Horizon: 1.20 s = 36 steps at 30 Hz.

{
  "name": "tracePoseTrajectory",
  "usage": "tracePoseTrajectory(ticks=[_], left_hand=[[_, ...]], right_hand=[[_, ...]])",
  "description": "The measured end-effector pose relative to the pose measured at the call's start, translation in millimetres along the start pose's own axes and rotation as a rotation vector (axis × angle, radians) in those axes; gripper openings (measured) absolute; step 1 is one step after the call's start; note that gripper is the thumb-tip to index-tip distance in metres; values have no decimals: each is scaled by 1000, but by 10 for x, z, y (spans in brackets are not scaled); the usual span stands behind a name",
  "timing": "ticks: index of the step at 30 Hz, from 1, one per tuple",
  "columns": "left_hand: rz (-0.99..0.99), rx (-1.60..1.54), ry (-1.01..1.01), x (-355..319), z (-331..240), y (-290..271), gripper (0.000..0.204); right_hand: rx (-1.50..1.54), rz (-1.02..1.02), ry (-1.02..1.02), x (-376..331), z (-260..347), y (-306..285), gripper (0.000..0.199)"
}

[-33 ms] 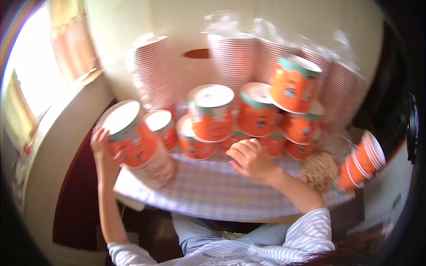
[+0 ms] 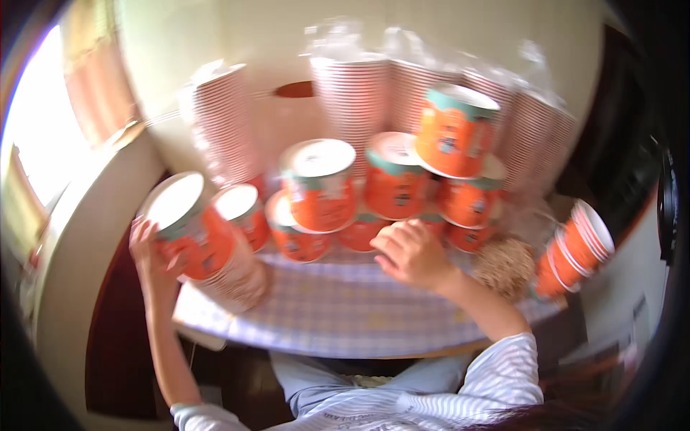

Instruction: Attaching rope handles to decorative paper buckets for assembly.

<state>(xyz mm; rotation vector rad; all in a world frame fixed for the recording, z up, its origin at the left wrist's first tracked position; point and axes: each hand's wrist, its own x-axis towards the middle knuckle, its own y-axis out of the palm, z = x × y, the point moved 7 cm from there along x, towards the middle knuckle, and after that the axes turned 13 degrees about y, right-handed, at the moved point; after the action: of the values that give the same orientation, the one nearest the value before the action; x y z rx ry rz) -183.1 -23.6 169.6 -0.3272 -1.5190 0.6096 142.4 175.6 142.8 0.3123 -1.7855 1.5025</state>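
My left hand (image 2: 155, 255) wraps the near left side of an orange and green paper bucket (image 2: 205, 248) with a white top. That bucket sits on a pale ridged stack (image 2: 233, 284), which looks like nested rims in clear wrap. My right hand (image 2: 415, 255) is held over the checked tablecloth (image 2: 323, 305), in front of the piled buckets, its fingers curled together. Whether anything is between those fingers cannot be made out. Beyond it stand a lower row and upper buckets, among them one white-topped bucket (image 2: 320, 201), another bucket (image 2: 394, 183) and the highest bucket (image 2: 453, 136).
Tall plastic-wrapped stacks of nested buckets (image 2: 352, 100) line the back, with another wrapped stack (image 2: 223, 118) at the far left. A tan, stringy bundle (image 2: 503, 267) lies by my right forearm. Nested orange buckets (image 2: 575, 251) lean at the table's right end.
The whole view has shifted, so the table and buckets appear farther left. Against the buckets, my right hand has moved a little to the right. My left hand stays on its bucket.
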Motion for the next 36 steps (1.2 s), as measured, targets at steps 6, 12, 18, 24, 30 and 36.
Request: tracePoseTrajectory(ticks=[6,12,18,24,30,36], left_hand=[[-35,60,46,-164,167,-180,59],[-280,136,217,-109,-505,-143,43],[-126,44,367,-70,-1124,48,27],[-51,-142,358,-114,-1436,298,17],[-28,-251,350,-223,-1460,434,15],[-4,-325,335,-220,-1508,481,17]], right_hand=[[-597,-188,445,-701,-1683,-1551,26],[-858,143,1135,-2013,-2812,-2780,32],[-779,270,1107,-2133,-2863,-2753,16],[-696,307,1027,-2043,-2852,-2724,14],[-865,299,1041,-2044,-2720,-2672,14],[-957,-39,926,-1921,-2501,-2911,15]])
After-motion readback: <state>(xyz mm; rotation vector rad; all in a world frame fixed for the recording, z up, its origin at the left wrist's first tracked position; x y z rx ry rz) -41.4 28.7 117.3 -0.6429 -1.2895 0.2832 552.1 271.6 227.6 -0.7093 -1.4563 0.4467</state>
